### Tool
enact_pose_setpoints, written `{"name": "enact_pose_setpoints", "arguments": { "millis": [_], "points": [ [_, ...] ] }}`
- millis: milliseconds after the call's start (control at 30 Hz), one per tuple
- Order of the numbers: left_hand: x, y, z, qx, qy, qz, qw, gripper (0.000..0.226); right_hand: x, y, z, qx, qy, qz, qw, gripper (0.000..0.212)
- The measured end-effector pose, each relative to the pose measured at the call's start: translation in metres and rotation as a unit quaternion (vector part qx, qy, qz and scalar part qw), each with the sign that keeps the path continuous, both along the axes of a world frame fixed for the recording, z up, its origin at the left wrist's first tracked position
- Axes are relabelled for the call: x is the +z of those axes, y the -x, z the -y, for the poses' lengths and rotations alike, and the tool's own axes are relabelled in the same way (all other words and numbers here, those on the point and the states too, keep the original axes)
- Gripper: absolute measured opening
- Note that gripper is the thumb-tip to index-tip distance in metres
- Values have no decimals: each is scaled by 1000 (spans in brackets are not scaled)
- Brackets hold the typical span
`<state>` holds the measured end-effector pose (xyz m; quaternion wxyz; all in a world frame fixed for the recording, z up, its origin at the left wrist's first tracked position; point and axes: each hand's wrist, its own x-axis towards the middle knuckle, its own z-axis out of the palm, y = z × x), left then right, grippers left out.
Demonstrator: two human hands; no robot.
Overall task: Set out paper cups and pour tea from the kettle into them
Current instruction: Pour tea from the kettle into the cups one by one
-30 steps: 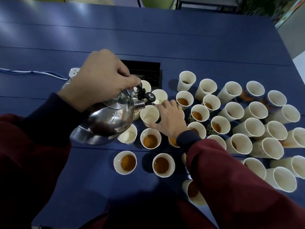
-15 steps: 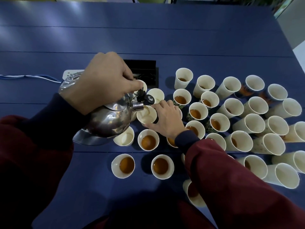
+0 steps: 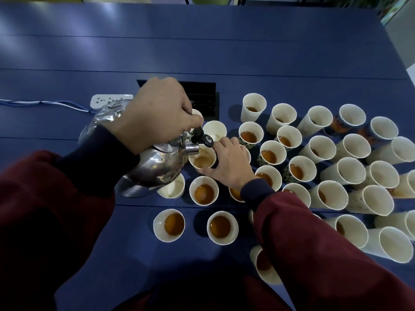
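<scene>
The shiny steel kettle (image 3: pixel 157 167) tilts, spout over a white paper cup (image 3: pixel 203 157) (tea (image 3: pixel 202 161) pooling inside); neighbouring cups (image 3: pixel 204 191) stand upright, many holding tea.

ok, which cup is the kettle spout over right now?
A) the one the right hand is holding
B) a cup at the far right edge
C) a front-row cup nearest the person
A: the kettle, tipped by the left hand, has its spout over the cup that the right hand grips.
</scene>
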<state>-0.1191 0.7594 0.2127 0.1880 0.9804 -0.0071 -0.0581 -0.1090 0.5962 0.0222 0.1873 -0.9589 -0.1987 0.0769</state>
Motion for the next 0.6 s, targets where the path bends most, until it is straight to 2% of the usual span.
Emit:
{"name": "enact_pose_setpoints", "arguments": {
  "millis": [200, 433, 600],
  "points": [
    [-1, 0, 0, -4, -24, 21, 999, 35, -2, 0, 0, 1, -1, 8, 1000, 69],
    [-2, -3, -8, 11, -11, 8, 1000, 35, 0, 0, 1, 12, 11, 2, 1000, 72],
    [6, -5, -19, 42, 64, -20, 997, 26, 12, -13, 11, 49, 7, -57, 997, 83]
  ]
}}
